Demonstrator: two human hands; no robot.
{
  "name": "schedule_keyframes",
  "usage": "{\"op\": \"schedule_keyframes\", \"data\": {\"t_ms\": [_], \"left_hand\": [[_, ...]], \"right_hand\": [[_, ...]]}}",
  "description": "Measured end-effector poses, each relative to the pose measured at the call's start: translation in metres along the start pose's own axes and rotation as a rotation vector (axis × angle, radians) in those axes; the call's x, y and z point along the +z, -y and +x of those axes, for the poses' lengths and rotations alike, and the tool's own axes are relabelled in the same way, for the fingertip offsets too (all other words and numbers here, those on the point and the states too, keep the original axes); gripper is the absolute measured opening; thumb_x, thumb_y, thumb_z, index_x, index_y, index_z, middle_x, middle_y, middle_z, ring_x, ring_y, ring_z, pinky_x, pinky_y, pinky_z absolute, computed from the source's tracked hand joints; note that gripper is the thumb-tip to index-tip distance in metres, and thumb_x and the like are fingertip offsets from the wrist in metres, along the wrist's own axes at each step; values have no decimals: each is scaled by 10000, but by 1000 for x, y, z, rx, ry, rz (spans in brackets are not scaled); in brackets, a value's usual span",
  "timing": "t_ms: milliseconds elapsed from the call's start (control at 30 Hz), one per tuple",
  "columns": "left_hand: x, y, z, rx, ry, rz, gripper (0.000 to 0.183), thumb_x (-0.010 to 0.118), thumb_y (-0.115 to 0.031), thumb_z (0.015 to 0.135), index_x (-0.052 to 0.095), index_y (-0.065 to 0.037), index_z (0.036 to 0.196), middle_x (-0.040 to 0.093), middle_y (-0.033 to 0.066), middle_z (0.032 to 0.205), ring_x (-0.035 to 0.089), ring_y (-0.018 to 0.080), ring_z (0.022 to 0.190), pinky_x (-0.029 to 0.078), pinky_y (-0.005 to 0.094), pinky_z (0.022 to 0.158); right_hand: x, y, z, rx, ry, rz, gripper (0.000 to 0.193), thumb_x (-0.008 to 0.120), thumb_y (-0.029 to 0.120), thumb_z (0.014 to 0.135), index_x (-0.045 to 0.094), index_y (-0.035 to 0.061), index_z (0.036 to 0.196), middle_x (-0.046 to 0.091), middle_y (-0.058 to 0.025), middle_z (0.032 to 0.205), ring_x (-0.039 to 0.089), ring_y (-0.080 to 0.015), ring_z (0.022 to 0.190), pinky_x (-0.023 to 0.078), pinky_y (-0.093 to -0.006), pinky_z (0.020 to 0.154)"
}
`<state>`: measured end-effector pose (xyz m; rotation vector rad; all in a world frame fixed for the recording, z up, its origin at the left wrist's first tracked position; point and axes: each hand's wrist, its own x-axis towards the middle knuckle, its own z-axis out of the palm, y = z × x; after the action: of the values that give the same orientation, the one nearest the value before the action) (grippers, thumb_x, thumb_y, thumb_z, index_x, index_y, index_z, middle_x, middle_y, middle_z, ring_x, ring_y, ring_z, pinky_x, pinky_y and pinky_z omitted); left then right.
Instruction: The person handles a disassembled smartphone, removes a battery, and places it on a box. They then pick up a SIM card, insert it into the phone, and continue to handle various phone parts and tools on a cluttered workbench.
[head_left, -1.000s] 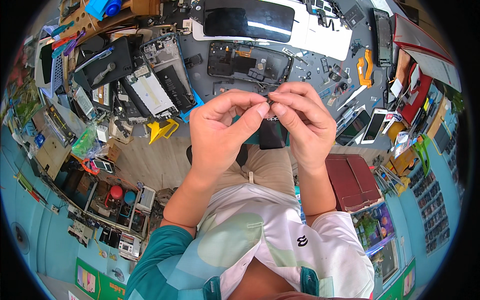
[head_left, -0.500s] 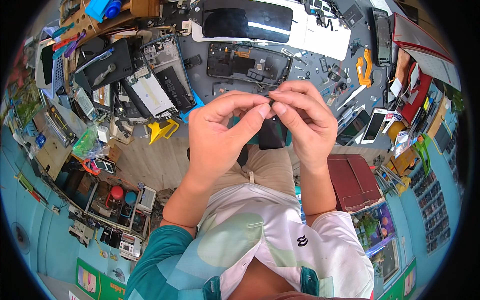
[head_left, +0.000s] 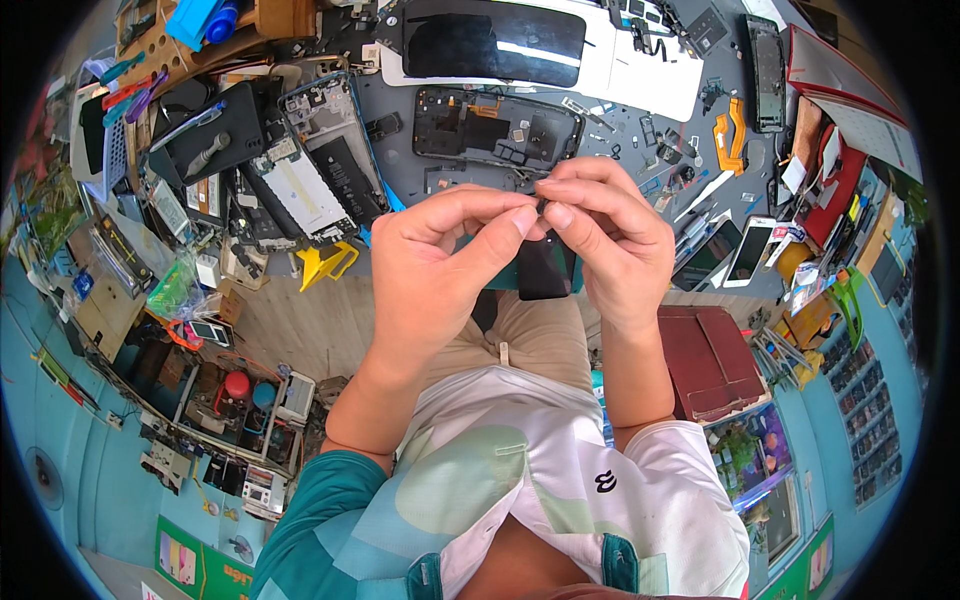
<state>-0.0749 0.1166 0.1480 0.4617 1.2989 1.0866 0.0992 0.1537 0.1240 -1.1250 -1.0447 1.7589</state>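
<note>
My left hand (head_left: 430, 260) and my right hand (head_left: 622, 255) are raised together over the near edge of the workbench, fingertips almost meeting. Both pinch with thumb and forefinger at a tiny dark part (head_left: 541, 206), too small and too covered to name. Below the fingertips lies a black phone-like slab (head_left: 545, 272), its far end hidden by my hands, with a teal surface under it. Just beyond my fingers an opened phone frame (head_left: 498, 128) rests on the grey bench, its inside facing up.
A dark phone screen (head_left: 493, 42) lies on a white sheet at the back. Opened phones (head_left: 315, 180) and a yellow plastic piece (head_left: 325, 265) crowd the left. Orange flex cables (head_left: 730, 138), loose small parts and a white phone (head_left: 748, 252) are on the right.
My left hand has shifted very slightly to the left. My right hand keeps nearly the same place, and both still pinch at the same spot.
</note>
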Motion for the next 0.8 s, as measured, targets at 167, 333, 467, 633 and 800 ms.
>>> {"op": "schedule_keyframes", "data": {"t_ms": [167,333,467,633,800], "left_hand": [[0,-2,1,-16,-7,-6,136,690,19,938,765,62,1042,757,152,936,701,159,831,527,262,736],[-1,-2,2,-26,-7,-23,132,689,13,939,768,57,1036,760,145,932,704,157,832,525,260,732],[-2,-3,2,-41,-4,-23,129,693,1,941,768,55,1031,762,140,933,705,155,834,526,259,731],[-3,-4,3,-48,-7,-32,128,698,-13,943,770,52,1026,763,139,934,708,156,833,528,260,732],[-3,-5,2,-62,-13,-52,135,702,-33,946,767,54,1024,762,143,928,708,156,827,526,260,727]], "right_hand": [[0,2,2,5,3,-12,200,733,-26,921,761,-41,1119,667,-176,1171,702,-203,999,619,-304,830],[0,1,3,24,-4,-5,201,743,-16,916,769,-33,1114,676,-172,1163,699,-200,1008,613,-298,835],[0,-1,4,-18,4,-50,202,749,-14,910,775,-23,1110,685,-164,1149,695,-197,1014,598,-288,833],[1,-1,5,-13,-2,-37,206,755,-9,907,779,-17,1112,689,-157,1145,692,-192,1010,590,-280,828],[2,0,5,6,-4,-33,206,758,-4,907,781,-15,1111,689,-145,1139,691,-181,1004,589,-278,825]]}}
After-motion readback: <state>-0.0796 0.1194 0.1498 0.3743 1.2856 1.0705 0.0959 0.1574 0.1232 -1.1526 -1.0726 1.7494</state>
